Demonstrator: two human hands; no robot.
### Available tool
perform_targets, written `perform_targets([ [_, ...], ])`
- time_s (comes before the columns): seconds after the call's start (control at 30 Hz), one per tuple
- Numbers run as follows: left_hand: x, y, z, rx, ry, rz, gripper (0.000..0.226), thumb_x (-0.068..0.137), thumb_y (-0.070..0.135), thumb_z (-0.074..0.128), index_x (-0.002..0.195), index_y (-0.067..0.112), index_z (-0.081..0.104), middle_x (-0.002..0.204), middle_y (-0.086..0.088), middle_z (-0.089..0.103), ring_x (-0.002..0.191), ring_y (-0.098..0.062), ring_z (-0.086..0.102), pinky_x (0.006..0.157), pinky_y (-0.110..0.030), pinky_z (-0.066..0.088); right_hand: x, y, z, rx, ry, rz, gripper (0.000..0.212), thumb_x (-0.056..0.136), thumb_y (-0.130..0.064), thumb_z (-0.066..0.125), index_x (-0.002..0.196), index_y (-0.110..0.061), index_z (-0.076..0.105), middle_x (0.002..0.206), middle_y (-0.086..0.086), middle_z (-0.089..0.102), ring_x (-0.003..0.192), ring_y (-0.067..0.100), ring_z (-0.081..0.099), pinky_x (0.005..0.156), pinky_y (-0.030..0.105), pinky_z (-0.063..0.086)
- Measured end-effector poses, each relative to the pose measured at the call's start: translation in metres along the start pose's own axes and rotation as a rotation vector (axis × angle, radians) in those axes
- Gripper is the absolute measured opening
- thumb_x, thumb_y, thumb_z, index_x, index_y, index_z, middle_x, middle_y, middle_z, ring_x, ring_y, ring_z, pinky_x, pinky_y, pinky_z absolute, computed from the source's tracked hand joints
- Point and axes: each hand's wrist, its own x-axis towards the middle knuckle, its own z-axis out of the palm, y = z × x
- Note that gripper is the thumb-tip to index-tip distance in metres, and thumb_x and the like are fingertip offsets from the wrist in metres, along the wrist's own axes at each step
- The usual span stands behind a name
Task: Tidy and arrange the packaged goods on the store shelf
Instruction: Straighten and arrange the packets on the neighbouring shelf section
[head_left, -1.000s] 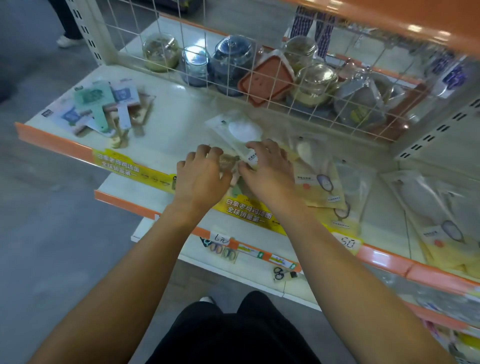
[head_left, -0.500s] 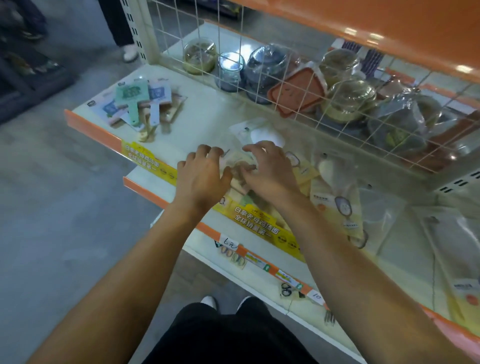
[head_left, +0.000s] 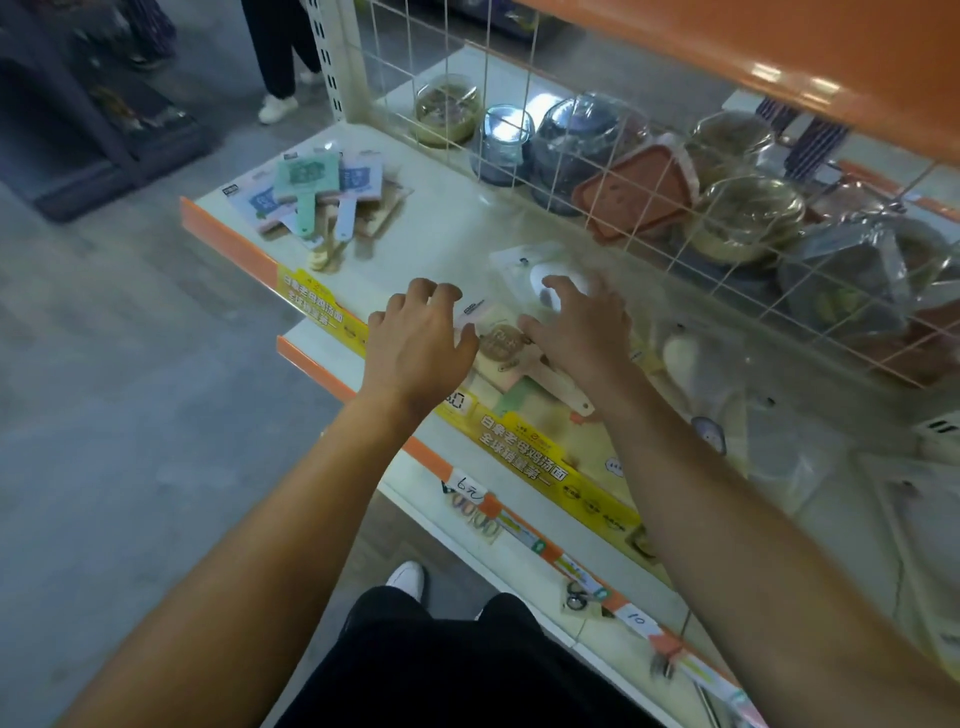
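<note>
A small stack of packaged paddle-shaped goods (head_left: 506, 353) with a round brown label and a wooden handle lies near the front edge of the cream shelf (head_left: 447, 228). My left hand (head_left: 415, 343) rests at its left side, fingers spread and lightly bent. My right hand (head_left: 576, 327) lies on its right side, fingers reaching over a clear bag with a white oval item (head_left: 540, 265). Neither hand visibly grips anything. More clear bags with white items (head_left: 696, 374) lie to the right.
A pile of pastel paddle packs (head_left: 311, 192) sits at the shelf's left end. Behind a wire grid (head_left: 519, 130) stand glass jars and lidded bowls. An orange shelf hangs overhead. A person's legs (head_left: 275, 57) stand in the aisle at the back left.
The view has shifted left, so the shelf sits further right. My hands have drawn slightly apart, exposing the paddle pack between them. My right fingers now reach onto the clear bag.
</note>
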Motion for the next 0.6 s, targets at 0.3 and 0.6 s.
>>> perform_targets([
  [0.3,0.023,-0.003,0.002,-0.049,-0.031,0.063,0.042,0.093,0.037,0.049,0.13,0.018,0.05,0.131,-0.007,0.049,0.114,-0.033,0.05,0.091,-0.044,0.038,0.014,-0.002,-0.003,0.01,-0.093,0.102,0.063,0.063,-0.074,0.064,0.118,-0.048,0.049,0.132,0.011,0.051,0.12,0.035,0.042,0.1,0.05,0.036],
  [0.6,0.044,-0.016,0.002,-0.088,-0.026,0.156,0.041,0.091,0.036,0.052,0.128,0.018,0.052,0.127,-0.008,0.052,0.111,-0.034,0.053,0.088,-0.044,0.04,0.005,-0.021,0.003,0.008,0.058,0.153,0.037,0.085,-0.05,0.064,0.12,-0.043,0.057,0.122,0.009,0.048,0.108,0.034,0.046,0.091,0.041,0.037],
])
